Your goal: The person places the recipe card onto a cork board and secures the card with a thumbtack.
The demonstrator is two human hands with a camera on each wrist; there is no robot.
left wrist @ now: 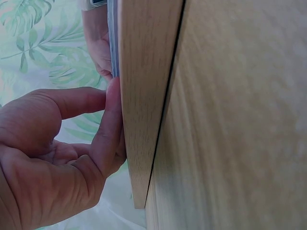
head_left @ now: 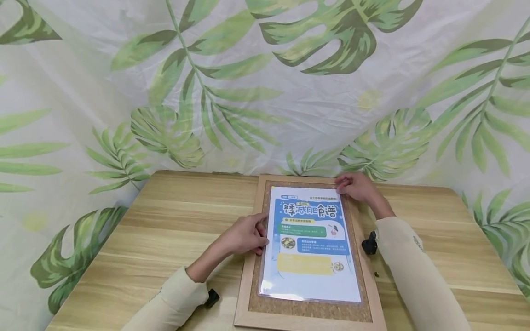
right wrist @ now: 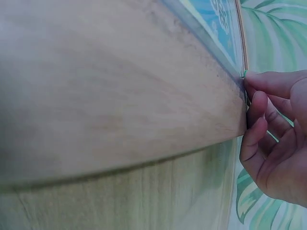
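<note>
A laminated poster with blue, green and yellow panels and Chinese lettering lies on a cork board with a wooden frame. At the poster's left edge is my left hand, its thumb and a finger pinching that edge; the left hand is beside the frame's side. My right hand is at the poster's top right corner, where its fingertips pinch a small green push pin, mostly hidden by the fingers. A yellow push pin shows at the top left corner.
The board lies on a wooden table, its far end by a leaf-patterned cloth. Black wrist-worn parts show beside the right sleeve. A tiny dark object lies on the table right of the board.
</note>
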